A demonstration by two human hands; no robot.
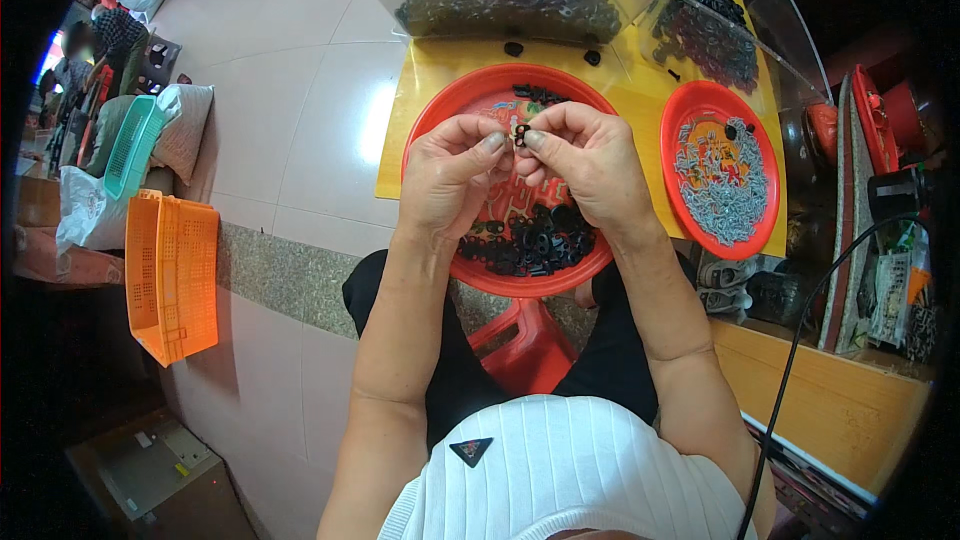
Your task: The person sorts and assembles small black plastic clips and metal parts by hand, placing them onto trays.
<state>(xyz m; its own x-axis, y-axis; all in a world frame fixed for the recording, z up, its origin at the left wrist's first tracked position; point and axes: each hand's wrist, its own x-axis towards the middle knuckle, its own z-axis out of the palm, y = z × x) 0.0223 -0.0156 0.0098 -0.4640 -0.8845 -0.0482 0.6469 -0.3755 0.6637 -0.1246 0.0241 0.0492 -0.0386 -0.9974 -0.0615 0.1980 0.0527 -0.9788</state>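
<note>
Both hands meet above a red round tray [536,287] in front of me. A small black part with a rounded, two-lobed shape [521,134] sits between the fingertips. My right hand [592,162] pinches it between thumb and forefinger. From the other side, my left hand [452,168] is closed in a pinch at the same part; whether its fingertips also hold something smaller is too fine to make out. Loose black parts [540,243] lie heaped on the tray's near side, with a smaller group of black pieces [539,94] at its far edge.
Right of my hands, a second red tray [672,192] holds many silver screw-like pieces [728,202]. Clear plastic bins [510,10] of black parts stand behind on a yellow surface [420,90]. An orange crate [172,278] is on the left. A black cable [797,325] runs down the right side.
</note>
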